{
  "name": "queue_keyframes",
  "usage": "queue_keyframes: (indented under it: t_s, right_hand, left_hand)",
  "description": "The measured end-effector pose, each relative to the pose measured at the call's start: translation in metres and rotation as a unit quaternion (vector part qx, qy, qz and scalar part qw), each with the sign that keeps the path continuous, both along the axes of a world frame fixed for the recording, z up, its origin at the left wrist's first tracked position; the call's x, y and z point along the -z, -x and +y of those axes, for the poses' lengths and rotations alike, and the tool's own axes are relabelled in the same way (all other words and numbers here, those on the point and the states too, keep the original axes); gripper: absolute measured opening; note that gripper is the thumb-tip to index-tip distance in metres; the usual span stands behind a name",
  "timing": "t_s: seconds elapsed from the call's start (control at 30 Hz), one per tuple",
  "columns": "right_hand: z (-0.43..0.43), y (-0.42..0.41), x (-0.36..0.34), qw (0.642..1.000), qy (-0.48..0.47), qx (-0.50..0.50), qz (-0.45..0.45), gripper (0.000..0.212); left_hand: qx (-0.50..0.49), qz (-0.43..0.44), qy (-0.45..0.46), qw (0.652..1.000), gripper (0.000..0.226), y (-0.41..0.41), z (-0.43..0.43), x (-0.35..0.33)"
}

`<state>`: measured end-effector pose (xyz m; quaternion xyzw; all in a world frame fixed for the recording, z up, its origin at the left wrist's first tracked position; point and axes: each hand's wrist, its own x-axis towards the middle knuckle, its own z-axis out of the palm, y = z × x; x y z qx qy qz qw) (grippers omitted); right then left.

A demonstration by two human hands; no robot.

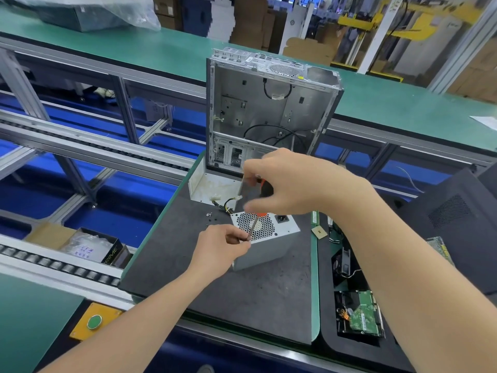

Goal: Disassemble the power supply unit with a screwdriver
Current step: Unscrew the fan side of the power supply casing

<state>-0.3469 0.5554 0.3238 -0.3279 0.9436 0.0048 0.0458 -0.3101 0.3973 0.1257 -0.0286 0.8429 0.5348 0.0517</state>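
Observation:
The grey power supply unit sits on the dark mat with its honeycomb fan grille and power socket facing up. Its cable bundle trails toward the back. My right hand grips the orange-and-black handle of the screwdriver above the unit. The shaft slants down to the grille's near left corner. There my left hand pinches the shaft near its tip, resting against the unit's left edge. The tip itself is hidden by my fingers.
An empty computer case stands upright behind the unit, a white cover panel at its foot. A few loose screws lie on the mat. A hard drive, a fan and boards fill the black tray at right. A roller conveyor runs at left.

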Motion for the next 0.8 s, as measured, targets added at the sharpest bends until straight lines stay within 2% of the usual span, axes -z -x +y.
queue_keyframes:
  t_s: [0.07,0.17,0.37,0.43,0.5,0.6,0.7,0.8]
  right_hand:
    - [-0.004,0.000,0.004,0.997,-0.028,0.040,0.054,0.040]
    - [-0.005,0.000,0.005,1.000,0.022,-0.012,0.002,0.015]
    - [-0.003,-0.006,-0.010,0.994,0.058,-0.068,-0.063,0.040]
    - [-0.003,-0.004,-0.009,0.995,0.046,-0.058,-0.066,0.039]
    - [-0.004,-0.003,-0.003,0.998,0.019,-0.040,-0.035,0.027]
    - [-0.008,-0.004,0.002,0.999,-0.023,0.011,0.042,0.035]
    - [-0.006,-0.004,-0.001,0.999,0.009,-0.032,-0.003,0.009]
    - [-0.003,-0.006,-0.008,0.997,0.034,-0.051,-0.052,0.033]
  left_hand:
    - [0.002,-0.001,0.000,1.000,0.009,0.000,0.000,0.000]
    - [0.001,-0.005,0.001,1.000,0.009,0.000,0.000,-0.001]
    - [-0.010,-0.038,-0.018,0.999,0.010,0.001,-0.001,0.000]
    - [-0.012,-0.045,-0.024,0.999,0.011,0.001,-0.001,0.000]
    - [-0.009,-0.050,-0.028,0.998,0.011,0.001,-0.003,0.000]
    - [-0.001,-0.052,-0.025,0.998,0.012,0.001,-0.004,-0.001]
    - [0.002,-0.049,-0.016,0.999,0.011,0.002,-0.004,-0.002]
    - [-0.002,-0.049,-0.015,0.999,0.011,0.003,-0.004,-0.003]
